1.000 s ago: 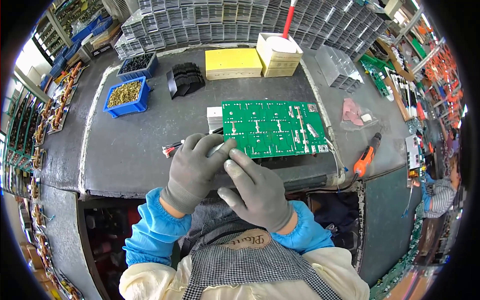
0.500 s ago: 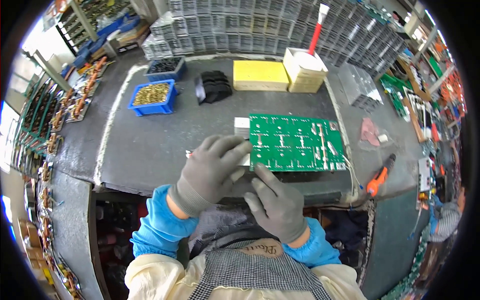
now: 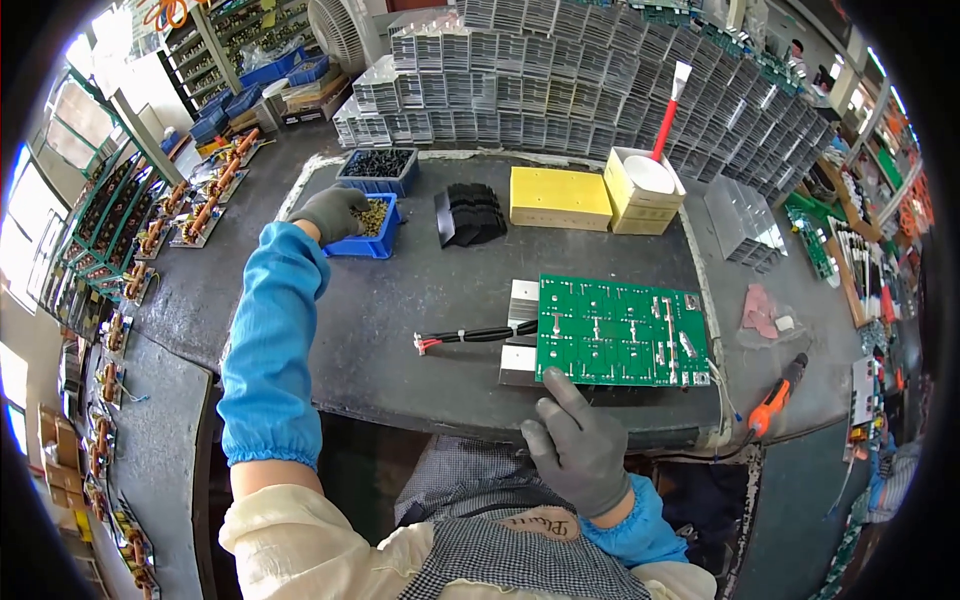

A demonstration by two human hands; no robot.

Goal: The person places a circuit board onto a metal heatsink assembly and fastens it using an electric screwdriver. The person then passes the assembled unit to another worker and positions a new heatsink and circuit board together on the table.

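Observation:
My left hand (image 3: 335, 213), in a grey glove, reaches into a blue bin (image 3: 378, 246) of small brass-coloured screws (image 3: 372, 217). Its fingers curl down together; the tips are hidden among the screws. My right hand (image 3: 582, 450), gloved too, holds nothing. Its fingers are apart, and the index fingertip is at the near edge of a green circuit board (image 3: 610, 335). The board lies over silver metal heat sinks (image 3: 518, 366), whose ends stick out on its left. A bundle of black wires (image 3: 470, 335) with red and white ends extends left from beneath it.
Behind the screws stands a bin of black parts (image 3: 378, 164), with black curved pieces (image 3: 470, 215) to its right. A yellow block (image 3: 560, 198) and a box with a red-handled brush (image 3: 665, 130) stand farther back. An orange screwdriver (image 3: 775, 400) lies right; stacked metal heat sinks (image 3: 540, 90) line the back.
My left hand has moved from the board's left edge to the screw bin at the far left. My right hand stays at the board's near edge. The whole view has shifted.

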